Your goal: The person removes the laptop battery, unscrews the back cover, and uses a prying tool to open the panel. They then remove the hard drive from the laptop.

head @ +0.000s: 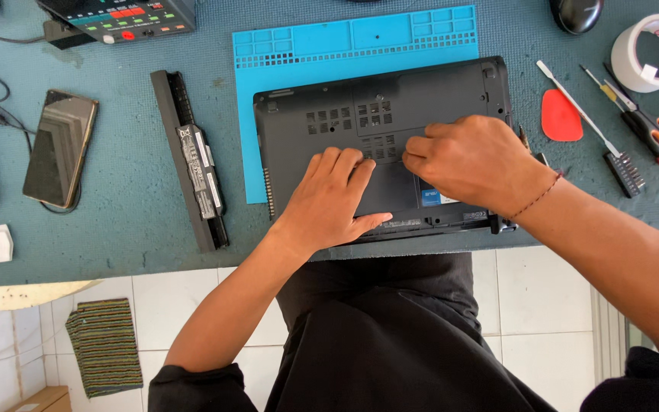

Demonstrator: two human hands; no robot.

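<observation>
I have the laptop [390, 137] lying upside down at the middle of the counter [116, 221], half on the blue mat [352, 38], with its near edge hanging just past the counter's edge at 6 o'clock. My left hand [333, 198] lies flat and open on the bottom cover, fingers spread, holding nothing, only pressing. My right hand [470, 160] is curled, fingertips pinched at the seam of the small panel just below the vents; whether there is anything between those fingertips I cannot tell, as the knuckles hide it.

What worries me first is that overhang. If I bear down too hard with the left palm near the edge, the laptop could tip or slide toward my lap. Second, the panel: prying with bare fingertips at one corner could snap a plastic clip or bend the cover, if a screw is holding it (I can see none from here).

The battery [192, 160] lies apart at 9 o'clock, near the phone [59, 149]; an elbow swing could knock either one. At 3 o'clock the red pick [560, 116], the thin metal pry tool [577, 107] and the screwdriver [638, 118] lie close to my right forearm, and a careless pull back might sweep them off the counter. The tape roll [650, 53] sits farther off at 2 o'clock.
</observation>
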